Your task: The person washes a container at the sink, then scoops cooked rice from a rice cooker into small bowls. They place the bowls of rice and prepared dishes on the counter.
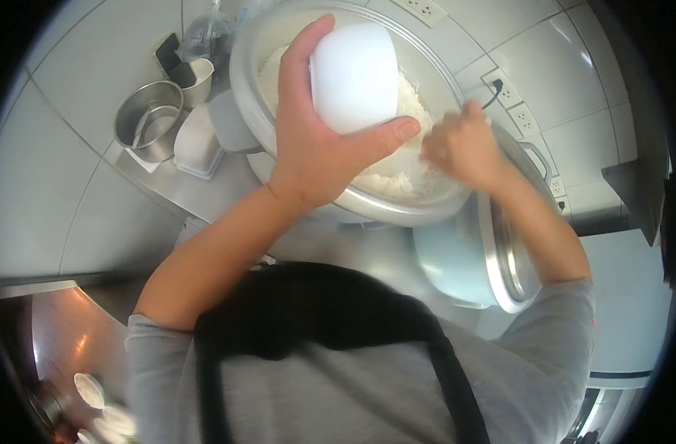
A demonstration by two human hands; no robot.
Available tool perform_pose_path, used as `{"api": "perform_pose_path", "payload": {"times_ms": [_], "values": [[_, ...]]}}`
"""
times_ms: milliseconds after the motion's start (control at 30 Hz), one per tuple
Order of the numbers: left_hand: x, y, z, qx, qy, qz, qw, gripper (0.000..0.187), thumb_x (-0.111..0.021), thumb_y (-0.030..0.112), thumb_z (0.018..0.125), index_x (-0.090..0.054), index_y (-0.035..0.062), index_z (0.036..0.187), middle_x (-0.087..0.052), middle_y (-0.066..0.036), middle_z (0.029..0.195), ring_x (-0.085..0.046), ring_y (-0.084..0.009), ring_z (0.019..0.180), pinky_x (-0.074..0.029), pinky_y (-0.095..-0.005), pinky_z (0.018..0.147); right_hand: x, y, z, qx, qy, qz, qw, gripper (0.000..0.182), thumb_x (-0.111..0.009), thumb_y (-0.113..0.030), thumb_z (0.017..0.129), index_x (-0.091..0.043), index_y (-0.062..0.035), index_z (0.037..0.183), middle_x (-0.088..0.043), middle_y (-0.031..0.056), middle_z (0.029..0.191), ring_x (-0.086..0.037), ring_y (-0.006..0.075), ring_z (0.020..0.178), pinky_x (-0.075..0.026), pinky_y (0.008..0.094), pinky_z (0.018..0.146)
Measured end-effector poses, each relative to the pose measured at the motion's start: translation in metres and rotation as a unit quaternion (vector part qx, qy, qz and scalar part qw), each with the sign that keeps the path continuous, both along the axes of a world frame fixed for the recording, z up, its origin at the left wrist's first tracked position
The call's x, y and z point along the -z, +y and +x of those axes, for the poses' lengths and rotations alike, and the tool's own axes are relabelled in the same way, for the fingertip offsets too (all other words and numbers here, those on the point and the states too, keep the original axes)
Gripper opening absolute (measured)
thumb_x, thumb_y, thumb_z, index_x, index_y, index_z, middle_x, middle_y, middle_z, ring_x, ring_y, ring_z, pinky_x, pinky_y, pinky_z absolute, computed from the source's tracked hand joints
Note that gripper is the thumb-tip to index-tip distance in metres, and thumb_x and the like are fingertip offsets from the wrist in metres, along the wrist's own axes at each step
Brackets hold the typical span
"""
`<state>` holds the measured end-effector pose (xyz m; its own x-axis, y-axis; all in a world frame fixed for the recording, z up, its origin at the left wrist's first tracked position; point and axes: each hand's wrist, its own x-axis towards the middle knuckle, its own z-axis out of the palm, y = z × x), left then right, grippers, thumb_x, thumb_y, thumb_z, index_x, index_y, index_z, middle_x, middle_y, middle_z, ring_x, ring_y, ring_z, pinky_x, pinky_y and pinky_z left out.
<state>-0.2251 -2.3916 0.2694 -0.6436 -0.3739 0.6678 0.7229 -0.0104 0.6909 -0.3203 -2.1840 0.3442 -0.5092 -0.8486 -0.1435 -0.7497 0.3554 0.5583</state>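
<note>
My left hand (306,140) is closed around a white bowl (356,78), fingers on its far-left side and thumb along its near side. The bowl is tilted, its outside toward me, above a large rice cooker pot (243,70). White cooked rice (386,183) lies in the pot, partly hidden by the bowl and my hand. At the pot's right side my right hand (465,148) is curled and smeared by motion. A pale, blurred shape shows beside its fingers over the rice; I cannot make out what it is.
Left of the pot stand a steel container (151,122), a white plastic container (199,140), a cream cup (199,83) with a dark phone-like object (173,63), and a plastic bag (208,37). A light-blue cooker (453,255) stands at right. Wall sockets (503,87) line the tiles.
</note>
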Motion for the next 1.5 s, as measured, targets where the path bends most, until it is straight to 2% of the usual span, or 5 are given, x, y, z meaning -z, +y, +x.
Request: {"api": "perform_pose_path", "payload": {"times_ms": [267, 367, 667, 967, 1500], "values": [[-0.005, 0.005, 0.007, -0.001, -0.018, 0.069, 0.997, 0.086, -0.073, 0.012, 0.069, -0.021, 0.0073, 0.137, -0.044, -0.014, 0.12, -0.05, -0.022, 0.108, -0.046, -0.0339, 0.088, 0.038, -0.019, -0.184, 0.203, 0.217, -0.01, 0.955, 0.018, -0.048, -0.01, 0.085, -0.065, -0.0165, 0.085, -0.064, -0.0001, 0.082, -0.058, 0.0175, 0.086, -0.031, 0.04, 0.086], [-0.003, 0.003, 0.006, -0.006, -0.004, 0.04, 0.999, 0.086, -0.073, 0.013, 0.07, -0.021, 0.0076, 0.137, -0.044, -0.014, 0.12, -0.05, -0.0221, 0.107, -0.046, -0.0341, 0.088, 0.062, -0.028, -0.19, 0.078, 0.191, 0.032, 0.978, 0.019, -0.048, -0.009, 0.084, -0.066, -0.0152, 0.082, -0.064, 0.0001, 0.086, -0.055, 0.017, 0.091, -0.031, 0.0372, 0.088], [0.007, -0.001, -0.007, -0.059, 0.05, -0.017, 0.997, 0.096, -0.08, 0.022, 0.065, -0.018, -0.002, 0.135, -0.037, -0.018, 0.124, -0.042, -0.0258, 0.115, -0.037, -0.0367, 0.097, 0.057, -0.022, -0.131, -0.003, 0.092, 0.069, 0.993, 0.018, -0.051, -0.008, 0.081, -0.066, -0.014, 0.073, -0.062, 0.0007, 0.076, -0.053, 0.0157, 0.086, -0.032, 0.0323, 0.086], [0.008, 0.002, -0.009, -0.051, 0.062, -0.016, 0.997, 0.096, -0.08, 0.024, 0.066, -0.019, -0.0036, 0.135, -0.036, -0.018, 0.124, -0.041, -0.0247, 0.115, -0.036, -0.0362, 0.097, 0.05, 0.002, -0.036, -0.129, 0.059, -0.06, 0.988, 0.011, -0.056, -0.009, 0.07, -0.06, -0.0148, 0.062, -0.056, -0.0021, 0.065, -0.053, 0.015, 0.075, -0.034, 0.0329, 0.08], [0.003, 0.004, -0.006, -0.04, 0.049, 0.002, 0.998, 0.095, -0.08, 0.024, 0.067, -0.02, -0.0013, 0.136, -0.037, -0.018, 0.124, -0.041, -0.0239, 0.116, -0.037, -0.0364, 0.097, 0.053, -0.026, -0.005, -0.065, -0.228, -0.193, 0.952, 0.007, -0.062, -0.016, 0.077, -0.068, -0.0137, 0.072, -0.058, 0.0032, 0.062, -0.051, 0.0192, 0.067, -0.029, 0.0341, 0.078]]}}
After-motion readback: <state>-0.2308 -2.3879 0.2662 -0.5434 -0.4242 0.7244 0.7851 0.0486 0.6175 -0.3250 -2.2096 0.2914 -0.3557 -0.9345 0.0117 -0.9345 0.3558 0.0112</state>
